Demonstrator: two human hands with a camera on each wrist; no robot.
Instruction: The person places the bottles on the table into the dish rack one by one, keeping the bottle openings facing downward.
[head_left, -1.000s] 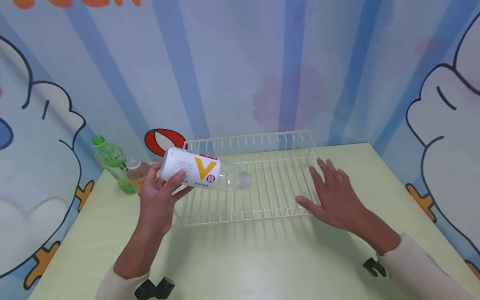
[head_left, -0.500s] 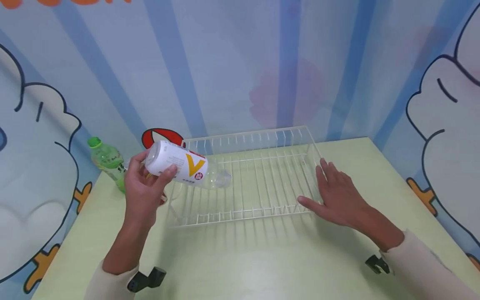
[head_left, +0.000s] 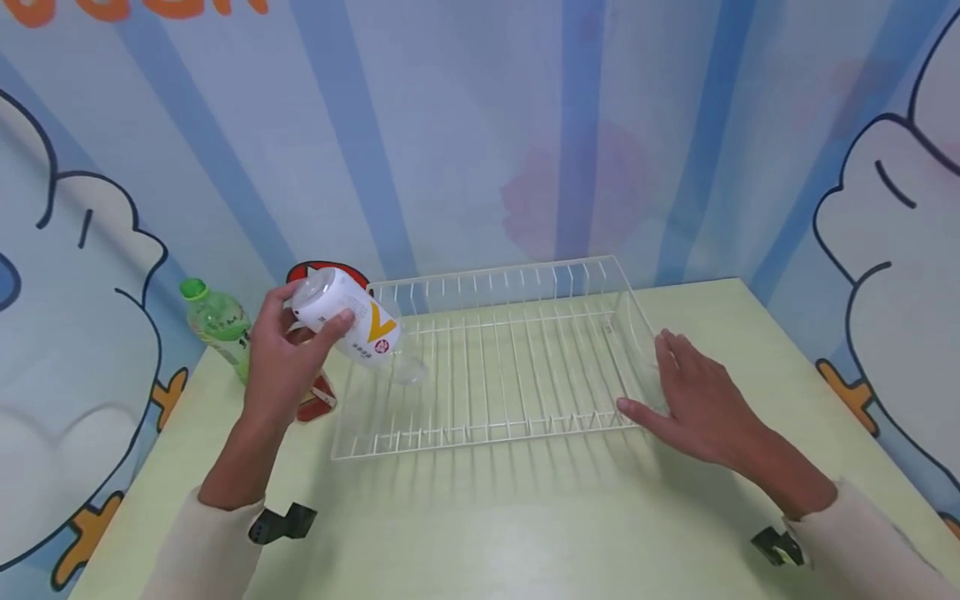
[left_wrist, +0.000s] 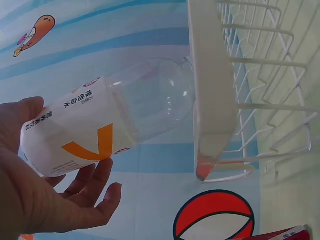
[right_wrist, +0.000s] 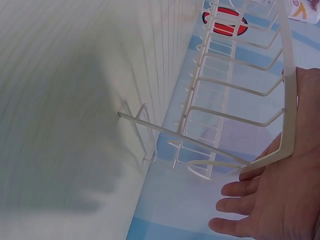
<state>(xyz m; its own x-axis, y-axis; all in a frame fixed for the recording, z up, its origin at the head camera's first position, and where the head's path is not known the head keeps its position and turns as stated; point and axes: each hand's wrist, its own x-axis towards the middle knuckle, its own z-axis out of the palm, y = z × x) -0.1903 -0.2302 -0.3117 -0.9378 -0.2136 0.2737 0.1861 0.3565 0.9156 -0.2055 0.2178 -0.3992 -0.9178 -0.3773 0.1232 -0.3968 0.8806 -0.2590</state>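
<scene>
My left hand [head_left: 281, 354] grips a clear plastic bottle [head_left: 360, 325] round its white label, which bears an orange V. The bottle hangs tilted over the left end of a white wire rack [head_left: 487, 442], its neck pointing down and right. In the left wrist view, the bottle's clear shoulder [left_wrist: 155, 97] overlaps the rack's rim [left_wrist: 212, 90]. At the rack's right end, my right hand [head_left: 705, 408] lies along the side, fingers straight and thumb near the front corner. The right wrist view shows its palm [right_wrist: 295, 195] right at the rim.
A green bottle [head_left: 217, 321] stands on the table at the back left, behind my left hand. Close to the rack's left end is a red-labelled item [head_left: 317, 400], partly hidden by that hand. A patterned wall [head_left: 480, 150] rises directly behind the rack.
The left hand has moved left with the bottle and tipped its neck further downward. The right hand has shifted slightly right and down, along the rack's side.
</scene>
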